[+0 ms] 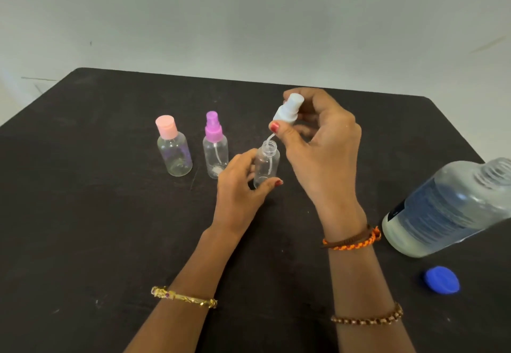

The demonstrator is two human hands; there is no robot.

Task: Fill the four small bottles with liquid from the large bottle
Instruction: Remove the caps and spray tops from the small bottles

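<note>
My left hand grips a small clear bottle upright at the table's middle, its neck uncovered. Just above it my right hand pinches a white spray cap, lifted and tilted, with its thin dip tube still reaching down into the bottle's neck. To the left stand two more small clear bottles, one with a pink flip cap and one with a purple spray cap; both look empty. The large bottle, uncapped and holding clear liquid, stands at the right edge. A fourth small bottle is not visible.
A blue screw cap lies on the black table in front of the large bottle. A pale wall rises behind the table's far edge. Bracelets circle both wrists.
</note>
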